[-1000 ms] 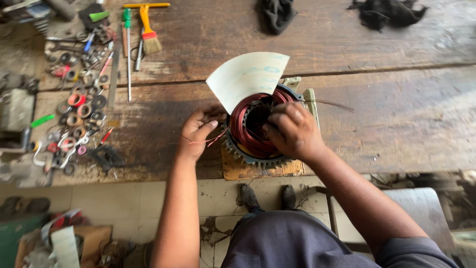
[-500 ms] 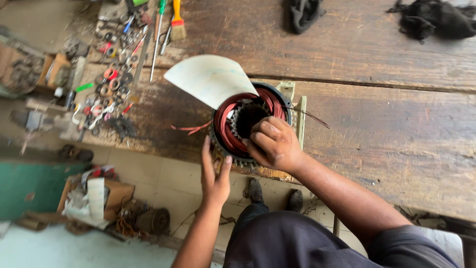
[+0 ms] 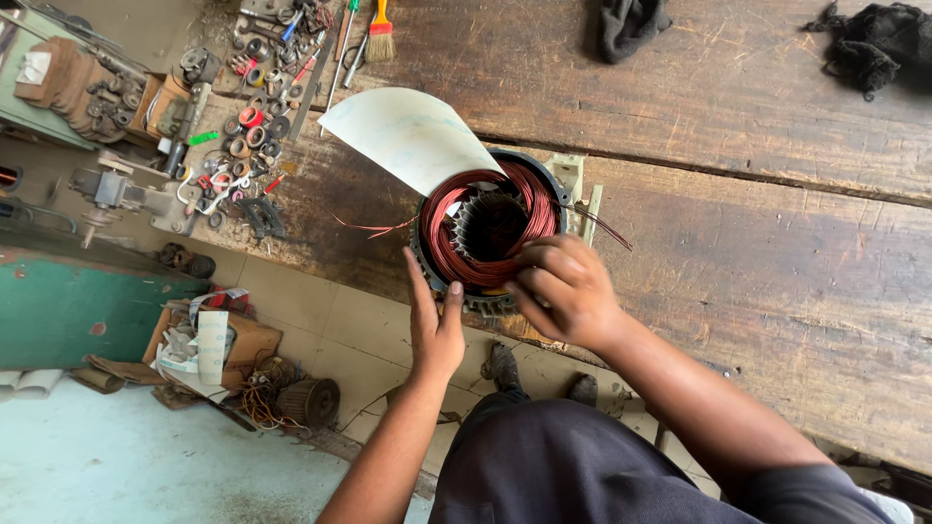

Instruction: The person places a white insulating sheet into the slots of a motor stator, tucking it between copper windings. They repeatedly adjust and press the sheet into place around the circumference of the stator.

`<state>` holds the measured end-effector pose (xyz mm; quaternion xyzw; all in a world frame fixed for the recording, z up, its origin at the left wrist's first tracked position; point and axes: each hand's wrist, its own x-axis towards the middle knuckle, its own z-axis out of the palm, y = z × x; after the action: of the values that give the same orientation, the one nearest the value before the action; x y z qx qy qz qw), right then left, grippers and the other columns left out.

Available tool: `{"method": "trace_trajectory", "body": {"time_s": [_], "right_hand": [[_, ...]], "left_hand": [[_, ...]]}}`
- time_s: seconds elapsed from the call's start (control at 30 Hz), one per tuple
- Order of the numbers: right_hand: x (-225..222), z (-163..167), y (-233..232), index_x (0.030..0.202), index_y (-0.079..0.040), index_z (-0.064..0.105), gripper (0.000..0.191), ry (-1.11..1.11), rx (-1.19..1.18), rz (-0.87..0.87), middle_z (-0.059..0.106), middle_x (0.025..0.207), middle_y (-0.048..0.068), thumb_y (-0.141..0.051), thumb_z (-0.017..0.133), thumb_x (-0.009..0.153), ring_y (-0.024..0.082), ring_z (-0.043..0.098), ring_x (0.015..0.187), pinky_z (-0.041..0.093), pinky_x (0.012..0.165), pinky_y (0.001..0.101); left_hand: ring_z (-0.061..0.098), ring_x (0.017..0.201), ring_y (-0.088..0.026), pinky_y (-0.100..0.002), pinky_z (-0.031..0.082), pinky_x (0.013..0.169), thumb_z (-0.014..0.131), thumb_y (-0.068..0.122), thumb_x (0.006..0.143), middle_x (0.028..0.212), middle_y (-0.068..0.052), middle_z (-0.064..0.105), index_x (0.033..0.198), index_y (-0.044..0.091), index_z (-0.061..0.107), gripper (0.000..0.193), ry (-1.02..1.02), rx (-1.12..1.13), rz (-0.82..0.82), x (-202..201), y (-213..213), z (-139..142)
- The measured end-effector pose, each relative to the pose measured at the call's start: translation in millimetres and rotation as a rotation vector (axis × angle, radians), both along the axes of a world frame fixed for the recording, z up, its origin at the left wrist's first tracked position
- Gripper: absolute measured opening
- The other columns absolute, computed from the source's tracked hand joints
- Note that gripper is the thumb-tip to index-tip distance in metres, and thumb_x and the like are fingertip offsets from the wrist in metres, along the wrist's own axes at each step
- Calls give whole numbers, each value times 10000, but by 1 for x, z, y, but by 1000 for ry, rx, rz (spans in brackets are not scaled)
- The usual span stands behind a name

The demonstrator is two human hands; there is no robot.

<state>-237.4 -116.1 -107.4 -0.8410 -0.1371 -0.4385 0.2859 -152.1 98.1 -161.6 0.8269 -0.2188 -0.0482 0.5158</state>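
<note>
At the far left, off the bench, stands a green machine body, and below it on the floor a cardboard box with papers and one small wound coil beside it. On the left end of the wooden workbench lies a scatter of rings, washers and small tools, too many and too small to count; next to them are one green-handled screwdriver and one paintbrush with an orange handle.

The left hand rests flat and open against the near left rim of the motor stator, fingers straight and together, thumb alongside, gripping nothing. Half a second ago this hand hung lower, just clear of the stator; now its fingertips touch the toothed outer edge. A second ago it was curled at the stator's left side.

The single stator sits at the front edge of the bench, on a wooden block, its copper-red winding ringing a dark bore. One curved sheet of pale insulating paper stands out of its upper left side, as in the earlier pictures. Loose copper wire ends trail left and right.

The right hand lies over the stator's near right rim, fingers bent and pressing on the winding; whether they pinch a wire I cannot tell. It has slid from the bore toward the rim.

Farther right lie two dark rags at the bench's back edge.
</note>
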Motion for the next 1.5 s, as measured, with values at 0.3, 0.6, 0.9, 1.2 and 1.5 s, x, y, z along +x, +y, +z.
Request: {"method": "trace_trajectory", "body": {"time_s": [0.3,0.6,0.9,1.2,1.5], "right_hand": [[-13,-59,-45,1495,16,458,771,324,179,-284,442,1546,288,-369,747,893,473,438,1447,387,1190,582],[-6,-75,-41,1609,11,255,921,496,319,-182,242,1656,332,-516,579,926,522,330,1543,355,1244,567],[-21,-75,3,1620,10,199,964,499,296,-330,180,1654,331,-420,680,905,526,306,1535,372,1213,566],[-35,-72,30,1632,99,-1,1203,547,315,-379,51,1695,386,-526,722,902,537,148,1593,238,1274,604],[-28,-71,-8,1664,-3,21,1229,575,423,-166,186,1697,324,-539,733,818,471,299,1558,401,1204,560]], "left_hand": [[190,1604,-401,-478,191,1269,366,400,1113,1740,-251,145,1673,75,101,699,11,-166,229,-10,-31,-12],[396,1521,-349,-442,313,1245,346,440,1130,1663,-238,338,1636,15,241,669,-32,-381,292,9,-43,-22],[363,1550,-316,-445,270,1281,368,466,1136,1676,-193,335,1638,19,264,679,-23,-466,-2,58,-18,-26],[374,1533,-328,-457,253,1278,526,527,1012,1640,-207,398,1608,3,324,819,87,-517,-164,94,-11,-23],[502,1419,-341,-451,367,1191,466,498,1056,1536,-223,492,1580,6,285,741,-53,-349,25,54,-9,-33]]}}
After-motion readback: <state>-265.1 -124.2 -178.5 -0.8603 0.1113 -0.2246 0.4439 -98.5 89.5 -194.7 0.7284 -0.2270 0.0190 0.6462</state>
